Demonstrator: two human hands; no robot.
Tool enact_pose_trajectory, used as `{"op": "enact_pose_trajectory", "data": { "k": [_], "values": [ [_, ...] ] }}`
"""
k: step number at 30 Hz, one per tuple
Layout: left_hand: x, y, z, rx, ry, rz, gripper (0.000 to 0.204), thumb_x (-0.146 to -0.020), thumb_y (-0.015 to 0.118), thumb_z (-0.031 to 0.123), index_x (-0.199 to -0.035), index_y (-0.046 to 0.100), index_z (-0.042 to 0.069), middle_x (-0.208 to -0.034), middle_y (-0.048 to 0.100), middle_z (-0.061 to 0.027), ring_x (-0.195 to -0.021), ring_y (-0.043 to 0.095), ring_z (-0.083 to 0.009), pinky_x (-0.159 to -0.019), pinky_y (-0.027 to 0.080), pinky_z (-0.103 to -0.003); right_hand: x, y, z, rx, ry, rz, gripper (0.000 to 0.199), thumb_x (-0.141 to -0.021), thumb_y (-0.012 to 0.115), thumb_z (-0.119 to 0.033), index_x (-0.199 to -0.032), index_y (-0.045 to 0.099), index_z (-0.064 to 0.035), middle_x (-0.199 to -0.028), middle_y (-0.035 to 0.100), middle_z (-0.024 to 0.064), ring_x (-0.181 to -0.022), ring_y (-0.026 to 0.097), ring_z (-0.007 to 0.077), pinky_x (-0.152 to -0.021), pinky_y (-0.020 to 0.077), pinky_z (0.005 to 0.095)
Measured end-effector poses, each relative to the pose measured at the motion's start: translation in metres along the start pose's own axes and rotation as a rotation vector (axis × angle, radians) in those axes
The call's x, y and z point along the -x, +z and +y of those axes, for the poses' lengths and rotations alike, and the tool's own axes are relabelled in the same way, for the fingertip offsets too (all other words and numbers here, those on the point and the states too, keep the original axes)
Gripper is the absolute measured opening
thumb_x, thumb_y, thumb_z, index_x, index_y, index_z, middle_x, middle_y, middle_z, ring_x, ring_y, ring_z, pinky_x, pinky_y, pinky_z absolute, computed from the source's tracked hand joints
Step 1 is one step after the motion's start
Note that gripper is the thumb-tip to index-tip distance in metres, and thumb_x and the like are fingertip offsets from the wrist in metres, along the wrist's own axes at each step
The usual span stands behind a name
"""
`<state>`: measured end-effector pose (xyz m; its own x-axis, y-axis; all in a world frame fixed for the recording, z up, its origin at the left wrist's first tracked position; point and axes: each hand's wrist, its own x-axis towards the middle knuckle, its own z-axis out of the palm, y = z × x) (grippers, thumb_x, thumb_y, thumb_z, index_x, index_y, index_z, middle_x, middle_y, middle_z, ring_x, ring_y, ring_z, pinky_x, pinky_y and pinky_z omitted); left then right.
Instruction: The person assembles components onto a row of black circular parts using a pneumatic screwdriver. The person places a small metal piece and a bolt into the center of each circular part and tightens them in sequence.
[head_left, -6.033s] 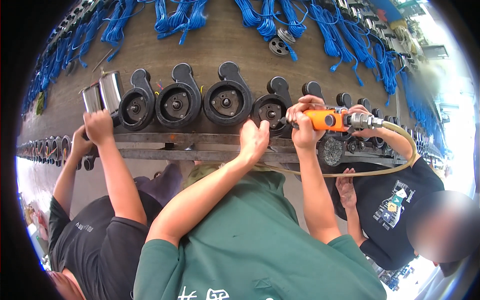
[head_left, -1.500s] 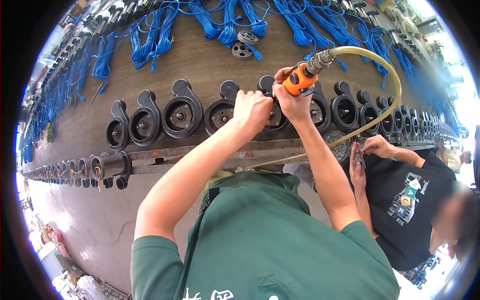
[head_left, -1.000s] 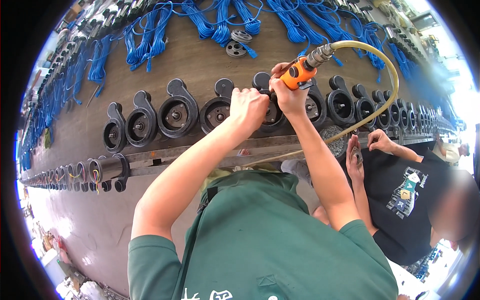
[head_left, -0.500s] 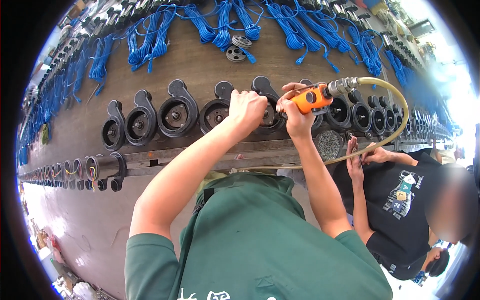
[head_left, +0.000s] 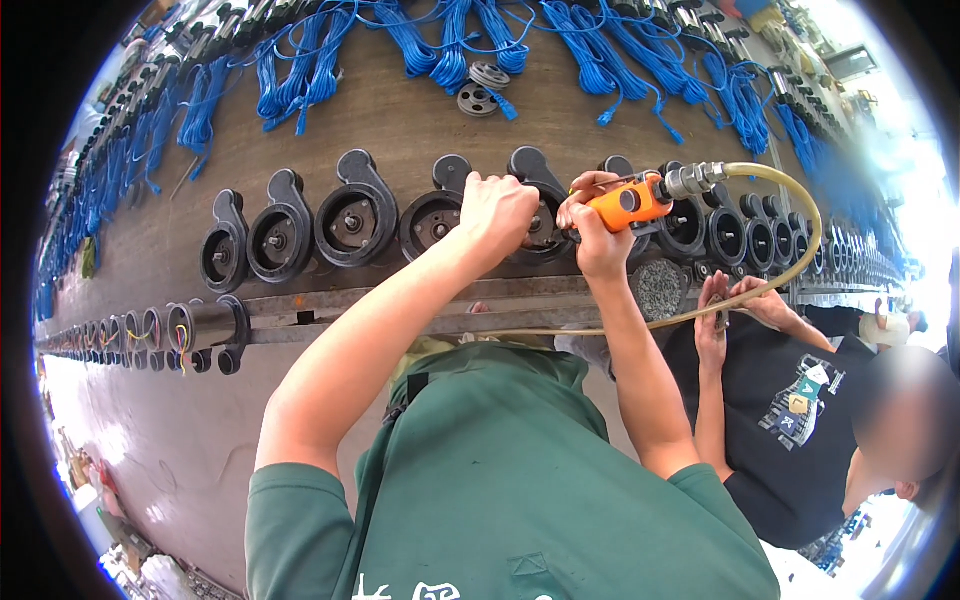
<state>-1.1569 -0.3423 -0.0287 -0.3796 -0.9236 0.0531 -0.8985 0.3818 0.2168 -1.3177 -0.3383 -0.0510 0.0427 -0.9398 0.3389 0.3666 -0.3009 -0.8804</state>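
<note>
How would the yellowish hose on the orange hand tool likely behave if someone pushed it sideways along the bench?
The hose would probably flex rather than slide stiffly, since it already hangs in a loose curve. It likely springs back somewhat, being fixed to the orange tool by a metal fitting. Pushing it might tug the tool held in the right hand.

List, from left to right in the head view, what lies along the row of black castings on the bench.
Four free black castings → left hand on a casting → right hand → orange air tool → metal hose fitting → more castings.
</note>
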Motion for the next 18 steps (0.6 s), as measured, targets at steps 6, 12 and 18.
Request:
{"op": "enact_pose_trajectory", "data": {
  "k": [6, 12, 18],
  "values": [
    [-0.003, -0.006, -0.002, 0.036, -0.006, -0.051, 0.026, -0.063, 0.085, 0.023, -0.078, 0.071, 0.008, -0.081, 0.071, -0.0128, -0.087, 0.069, -0.0321, -0.079, 0.045, -0.047, 0.001, 0.005, -0.004, 0.068, 0.023, -0.088, 0.023, -0.084, 0.056, 0.003, -0.107, 0.051, -0.0001, -0.077, 0.057, 0.005, -0.068, 0.056, 0.0123, -0.065, 0.0479, 0.0266],
    [-0.004, -0.005, -0.006, 0.032, -0.026, -0.022, 0.029, -0.06, 0.086, 0.025, -0.076, 0.07, 0.007, -0.079, 0.069, -0.0109, -0.084, 0.069, -0.0318, -0.073, 0.044, -0.044, 0.0, 0.004, 0.003, 0.0, 0.05, -0.109, 0.025, -0.083, 0.06, 0.006, -0.106, 0.053, -0.0007, -0.084, 0.059, 0.0031, -0.071, 0.057, 0.0074, -0.064, 0.0472, 0.0215],
    [-0.01, -0.007, -0.015, 0.08, -0.068, -0.172, 0.036, -0.065, 0.085, 0.032, -0.089, 0.072, 0.007, -0.099, 0.07, -0.0094, -0.1, 0.065, -0.0291, -0.084, 0.044, -0.044, -0.006, 0.002, 0.006, 0.127, 0.039, -0.169, 0.024, -0.085, 0.057, 0.005, -0.108, 0.052, -0.0018, -0.087, 0.059, 0.004, -0.075, 0.057, 0.0079, -0.067, 0.0472, 0.022]
  ]
}}
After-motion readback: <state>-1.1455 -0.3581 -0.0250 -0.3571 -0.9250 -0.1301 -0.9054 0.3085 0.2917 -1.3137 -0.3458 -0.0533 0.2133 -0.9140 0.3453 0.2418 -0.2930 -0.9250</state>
